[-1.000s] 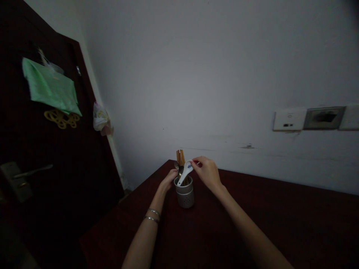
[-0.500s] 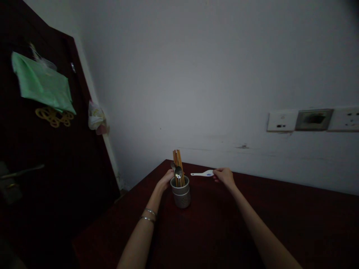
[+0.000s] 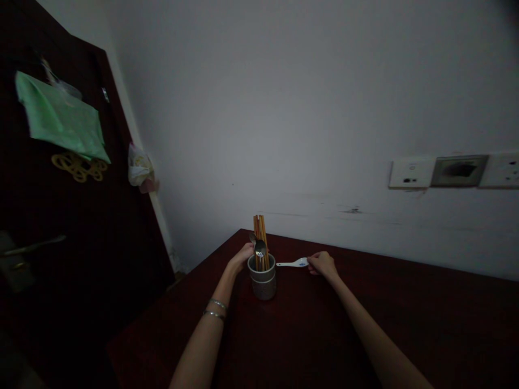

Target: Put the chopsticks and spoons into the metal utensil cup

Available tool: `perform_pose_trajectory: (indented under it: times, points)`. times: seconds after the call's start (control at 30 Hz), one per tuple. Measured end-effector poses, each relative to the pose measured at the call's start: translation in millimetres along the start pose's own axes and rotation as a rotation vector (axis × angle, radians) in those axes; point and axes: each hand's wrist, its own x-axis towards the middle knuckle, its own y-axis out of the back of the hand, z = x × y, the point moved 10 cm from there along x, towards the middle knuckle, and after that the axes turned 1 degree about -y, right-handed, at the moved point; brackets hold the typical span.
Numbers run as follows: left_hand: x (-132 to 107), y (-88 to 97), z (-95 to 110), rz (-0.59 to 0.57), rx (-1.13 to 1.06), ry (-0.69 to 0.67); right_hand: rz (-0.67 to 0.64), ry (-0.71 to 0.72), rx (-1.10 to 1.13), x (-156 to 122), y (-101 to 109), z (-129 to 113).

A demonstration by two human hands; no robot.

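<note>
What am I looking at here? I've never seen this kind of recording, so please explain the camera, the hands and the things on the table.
There is no machine: these are a person's bare hands, seen by one camera worn on the head, looking forward and down. On the dark red table stands a grey holder with chopsticks and metal spoons upright in it. The left hand is at the holder's left side; its fingers are partly hidden, so its grip is unclear. The right hand pinches a white spoon by its bowl end, handle toward the holder. Whether that spoon touches the table is hard to tell.
</note>
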Motion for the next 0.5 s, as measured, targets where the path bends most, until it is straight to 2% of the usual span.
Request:
perform_pose_trajectory:
  times: [0.3, 0.5]
  points:
    - [0.6, 1.6, 2.2, 0.01, 0.061, -0.015, 0.034, 0.062, -0.126, 1.0, 3.6, -2.8]
    - [-1.2, -0.5, 3.4, -0.008, 0.061, -0.009, 0.018, 0.044, -0.191, 2.4, 3.2, -1.0]
